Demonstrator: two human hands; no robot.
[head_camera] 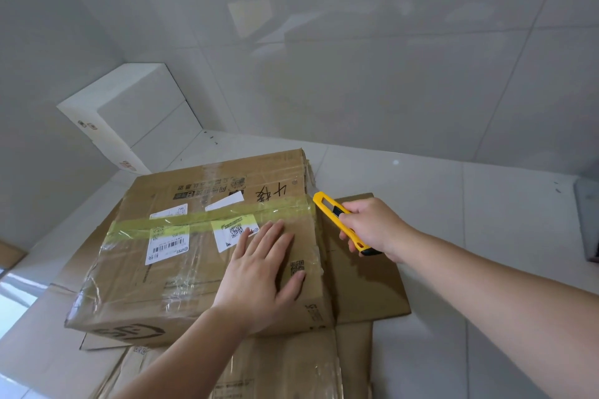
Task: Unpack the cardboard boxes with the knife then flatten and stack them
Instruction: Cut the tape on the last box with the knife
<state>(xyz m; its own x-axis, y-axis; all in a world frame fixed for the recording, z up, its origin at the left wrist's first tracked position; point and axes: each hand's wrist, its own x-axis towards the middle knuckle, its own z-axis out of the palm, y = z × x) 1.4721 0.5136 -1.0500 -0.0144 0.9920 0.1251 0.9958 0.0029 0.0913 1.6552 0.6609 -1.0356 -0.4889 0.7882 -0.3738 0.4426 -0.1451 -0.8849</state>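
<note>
1 box (pixel 201 256) sealed: tape (pixel 207 220) runs leftward from knife (pixel 340 220) tip; right hand (pixel 372 227) fisted on knife, left hand (pixel 259 272) flat, splayed.

Bare tiled room (pixel 356 58) (white), flattened cardboard (pixel 366 285)

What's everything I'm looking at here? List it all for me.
Taped cardboard box: one, brown, centre, on flattened cardboard.
Tape band: one, yellow-green, across the box top.
Shipping labels: several, white, on the box top.
Flattened cardboard: several sheets, brown, under and beside the box.
White box: one, far left corner against the wall.
Floor tiles: white.
Utility knife: one, yellow, tip at the box's right edge.
Left hand: flat on the box top.
Right hand: gripping the knife.
</note>
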